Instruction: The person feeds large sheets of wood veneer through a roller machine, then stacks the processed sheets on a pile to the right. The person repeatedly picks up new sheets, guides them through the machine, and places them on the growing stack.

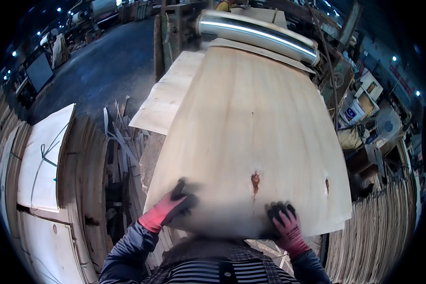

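Note:
A large pale wood veneer sheet [251, 128] lies before me, its far end near a shiny metal roller [255, 33]. Brown knots mark its near half and right side. My left hand [173, 206], in a pink glove with black fingers, is over the sheet's near left corner; motion smears its fingers, so its grip is unclear. At the near right edge, my right hand [287, 227], gloved the same way, rests with fingers stretched out on the sheet's top face. Its thumb is hard to make out. Another veneer sheet [168, 97] sticks out from beneath on the left.
Stacked veneer [45, 161] tied with cord stands at left, beside loose wood strips [123, 137]. Upright veneer sheets [374, 236] are packed at right. A white bucket [352, 112] and a fan [388, 124] sit farther back right. Dark floor [104, 66] stretches away at far left.

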Tool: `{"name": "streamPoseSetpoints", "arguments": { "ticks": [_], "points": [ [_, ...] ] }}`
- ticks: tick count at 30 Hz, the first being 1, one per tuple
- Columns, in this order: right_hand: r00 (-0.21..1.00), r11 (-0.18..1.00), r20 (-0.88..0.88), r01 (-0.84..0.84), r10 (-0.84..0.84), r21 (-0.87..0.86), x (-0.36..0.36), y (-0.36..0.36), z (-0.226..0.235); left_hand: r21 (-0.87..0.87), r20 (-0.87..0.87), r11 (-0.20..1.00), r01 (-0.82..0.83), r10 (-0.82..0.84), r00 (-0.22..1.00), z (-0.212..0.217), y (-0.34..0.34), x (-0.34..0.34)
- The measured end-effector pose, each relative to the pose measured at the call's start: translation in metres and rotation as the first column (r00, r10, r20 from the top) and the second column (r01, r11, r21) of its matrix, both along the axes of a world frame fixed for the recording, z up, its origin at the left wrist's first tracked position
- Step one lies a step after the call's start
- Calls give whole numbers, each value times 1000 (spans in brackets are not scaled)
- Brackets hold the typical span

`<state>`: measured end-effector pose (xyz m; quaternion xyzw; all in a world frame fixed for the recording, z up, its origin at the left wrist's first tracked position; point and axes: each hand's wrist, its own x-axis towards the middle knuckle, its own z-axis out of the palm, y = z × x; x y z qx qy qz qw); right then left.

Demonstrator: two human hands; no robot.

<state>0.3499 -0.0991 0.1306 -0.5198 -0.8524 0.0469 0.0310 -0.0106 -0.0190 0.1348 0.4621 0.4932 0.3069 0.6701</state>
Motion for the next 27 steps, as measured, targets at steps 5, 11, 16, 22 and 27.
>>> {"name": "streamPoseSetpoints", "arguments": {
  "ticks": [5, 11, 16, 22, 27],
  "points": [
    [960, 980, -245, 166, -135, 108, -12, -7, 30, 185, 266, 951, -248, 194, 944, 6, 6, -26],
    [995, 996, -70, 70, -66, 49, -16, -5, -23, 393, -39, 906, -156, 186, 982, -67, -3, -50],
    [981, 967, -81, 187, -175, 171, -8, 16, -15, -184, 154, 972, -149, 178, 972, -24, 29, -54],
    [965, 997, -251, -64, 75, 52, -46, 10, 18, 140, -154, 987, -76, 98, 983, 53, 41, -32],
    [829, 835, -355, 516, -432, 189, 12, -33, 21, 481, 223, 848, -220, 124, 967, 104, 62, -21]
  ]
}}
